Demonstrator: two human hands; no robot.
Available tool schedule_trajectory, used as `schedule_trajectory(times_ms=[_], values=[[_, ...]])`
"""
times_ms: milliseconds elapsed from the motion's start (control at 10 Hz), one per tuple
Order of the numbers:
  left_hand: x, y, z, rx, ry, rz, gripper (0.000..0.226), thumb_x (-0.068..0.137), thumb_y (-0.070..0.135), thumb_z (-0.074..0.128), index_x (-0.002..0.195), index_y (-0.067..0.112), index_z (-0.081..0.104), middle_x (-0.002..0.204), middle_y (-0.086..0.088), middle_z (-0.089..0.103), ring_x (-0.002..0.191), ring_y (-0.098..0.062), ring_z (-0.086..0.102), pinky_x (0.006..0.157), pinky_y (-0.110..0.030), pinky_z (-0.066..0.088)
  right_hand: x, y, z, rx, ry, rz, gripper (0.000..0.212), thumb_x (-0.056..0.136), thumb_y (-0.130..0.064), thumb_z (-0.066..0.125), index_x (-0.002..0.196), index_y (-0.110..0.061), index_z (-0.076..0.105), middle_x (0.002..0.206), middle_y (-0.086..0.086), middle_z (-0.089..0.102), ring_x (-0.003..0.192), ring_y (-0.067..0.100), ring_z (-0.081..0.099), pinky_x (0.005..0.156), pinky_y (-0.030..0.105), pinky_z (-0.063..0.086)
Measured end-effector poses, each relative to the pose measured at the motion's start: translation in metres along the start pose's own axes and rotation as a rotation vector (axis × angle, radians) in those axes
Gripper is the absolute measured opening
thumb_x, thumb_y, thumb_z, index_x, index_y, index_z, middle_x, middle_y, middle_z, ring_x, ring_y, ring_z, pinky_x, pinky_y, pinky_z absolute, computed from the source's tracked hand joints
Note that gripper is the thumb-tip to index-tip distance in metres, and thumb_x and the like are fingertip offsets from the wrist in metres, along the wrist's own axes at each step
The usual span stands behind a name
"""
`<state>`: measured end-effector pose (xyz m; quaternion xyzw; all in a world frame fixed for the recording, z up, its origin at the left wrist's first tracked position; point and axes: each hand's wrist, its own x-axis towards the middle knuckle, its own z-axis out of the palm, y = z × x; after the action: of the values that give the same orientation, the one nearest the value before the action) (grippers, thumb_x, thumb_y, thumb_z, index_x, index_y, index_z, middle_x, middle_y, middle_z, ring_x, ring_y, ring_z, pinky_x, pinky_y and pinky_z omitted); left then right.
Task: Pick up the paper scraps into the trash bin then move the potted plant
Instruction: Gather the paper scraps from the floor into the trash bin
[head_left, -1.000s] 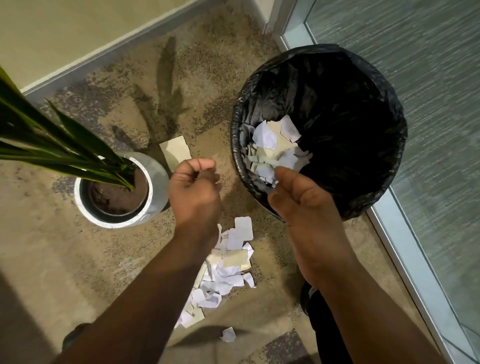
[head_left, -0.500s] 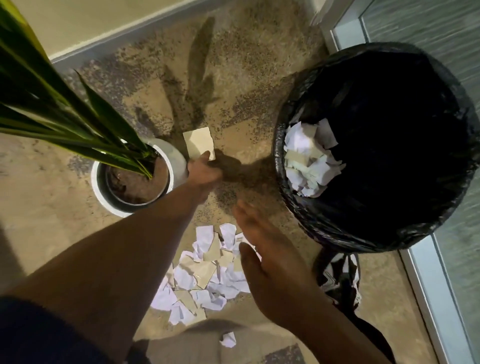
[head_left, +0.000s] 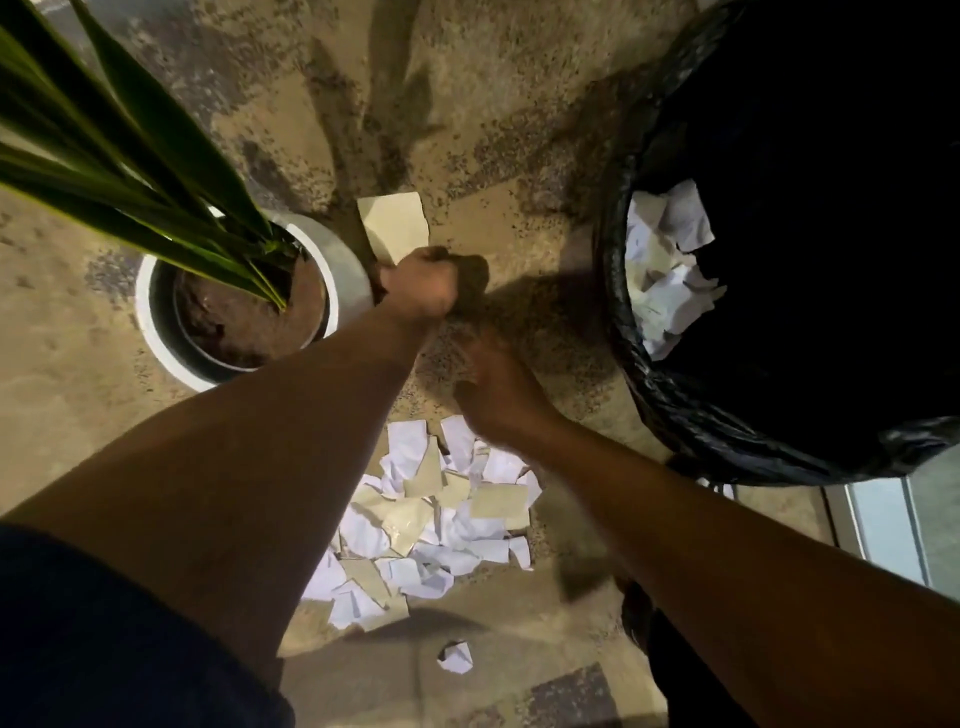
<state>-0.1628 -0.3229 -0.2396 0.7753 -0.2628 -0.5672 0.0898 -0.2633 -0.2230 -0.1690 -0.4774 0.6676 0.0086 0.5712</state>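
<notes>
Fingers of your left hand (head_left: 421, 288) are curled over the near edge of the lone tan scrap (head_left: 395, 226), which lies on the carpet (head_left: 519, 104) just beside the white pot of the potted plant (head_left: 236, 301); whether they have actually pinched the paper or are only bunched on top of it, I cannot tell, since your knuckles hide the contact. Your right hand (head_left: 498, 395) is blurred above the far end of the main pile of paper scraps (head_left: 431, 519), so whether its fingers are spread or closed I cannot tell either. The trash bin (head_left: 654, 395) stands to your right with scraps already inside its black liner. Risks from here, as I judge them: a flat scrap on carpet is hard to lift by one edge, so it may slide toward the pot or tear rather than come up. Your left forearm lies close by the pot rim and the long leaves (head_left: 130, 156), and a quick pull back could knock the plant or spill soil. Loose handfuls from the pile may shed pieces short of the bin, and the single stray scrap (head_left: 456, 657) nearest you is easily missed.
</notes>
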Motion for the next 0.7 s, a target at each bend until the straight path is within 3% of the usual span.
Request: schedule_trajectory(times_ms=[100, 200, 300, 400, 500, 600, 700], values=[[-0.008, -0.003, -0.003, -0.031, 0.018, 0.097, 0.032, 0.081, 0.017, 0.056, 0.106, 0.004, 0.072, 0.111, -0.016, 0.062, 0.104, -0.026, 0.059, 0.085, -0.034, 0.048, 0.015, 0.013, 0.003, 0.109, 0.147, 0.137, 0.048, 0.089, -0.016, 0.05, 0.136, -0.024, 0.057, 0.142, 0.006, 0.053, 0.123, 0.028, 0.056, 0.088, 0.034, 0.051], [-0.018, -0.019, -0.003, -0.119, 0.035, 0.159, 0.015, 0.078, 0.013, 0.06, 0.081, 0.005, 0.072, 0.087, -0.012, 0.065, 0.081, -0.022, 0.061, 0.07, -0.029, 0.049, 0.032, 0.045, 0.013, 0.16, 0.209, 0.253, 0.042, 0.091, -0.023, 0.049, 0.132, -0.027, 0.059, 0.135, 0.006, 0.06, 0.116, 0.03, 0.062, 0.079, 0.031, 0.048], [-0.051, -0.057, -0.012, 0.066, 0.028, 0.205, 0.025, 0.091, 0.023, 0.063, 0.085, 0.001, 0.073, 0.079, -0.008, 0.07, 0.069, -0.019, 0.062, 0.068, -0.029, 0.053, 0.034, 0.072, 0.012, 0.164, 0.313, 0.381, 0.049, 0.09, -0.012, 0.055, 0.138, -0.024, 0.056, 0.136, 0.007, 0.059, 0.115, 0.03, 0.061, 0.08, 0.033, 0.051], [-0.083, -0.092, -0.023, 0.243, -0.004, 0.239, 0.025, 0.089, 0.03, 0.068, 0.085, 0.005, 0.073, 0.069, -0.001, 0.069, 0.059, -0.014, 0.062, 0.057, -0.024, 0.052, 0.025, 0.094, 0.012, 0.039, 0.255, 0.423, 0.052, 0.087, -0.014, 0.062, 0.138, -0.02, 0.055, 0.136, 0.011, 0.056, 0.116, 0.033, 0.058, 0.084, 0.034, 0.05], [-0.114, -0.143, -0.04, 0.37, 0.033, 0.171, 0.027, 0.086, 0.024, 0.07, 0.063, 0.012, 0.063, 0.05, 0.004, 0.054, 0.046, -0.011, 0.049, 0.052, -0.023, 0.037, 0.007, 0.114, 0.028, -0.087, 0.172, 0.445, 0.065, 0.075, -0.026, 0.077, 0.135, -0.018, 0.053, 0.137, 0.015, 0.047, 0.112, 0.035, 0.055, 0.081, 0.032, 0.047], [-0.119, -0.167, -0.044, 0.435, 0.076, 0.099, 0.026, 0.084, 0.02, 0.069, 0.066, 0.017, 0.052, 0.056, 0.006, 0.052, 0.051, -0.011, 0.048, 0.049, -0.024, 0.031, -0.002, 0.123, 0.037, -0.174, 0.181, 0.422, 0.079, 0.068, -0.035, 0.084, 0.137, -0.021, 0.048, 0.139, 0.014, 0.042, 0.116, 0.036, 0.051, 0.09, 0.038, 0.049], [-0.119, -0.182, -0.043, 0.412, 0.094, 0.014, 0.037, 0.081, 0.016, 0.07, 0.111, 0.018, 0.048, 0.088, 0.002, 0.059, 0.072, -0.021, 0.058, 0.048, -0.025, 0.035, -0.009, 0.128, 0.048, -0.187, 0.226, 0.357, 0.092, 0.063, -0.031, 0.09, 0.139, -0.019, 0.039, 0.141, 0.015, 0.035, 0.119, 0.035, 0.047, 0.097, 0.042, 0.048]])
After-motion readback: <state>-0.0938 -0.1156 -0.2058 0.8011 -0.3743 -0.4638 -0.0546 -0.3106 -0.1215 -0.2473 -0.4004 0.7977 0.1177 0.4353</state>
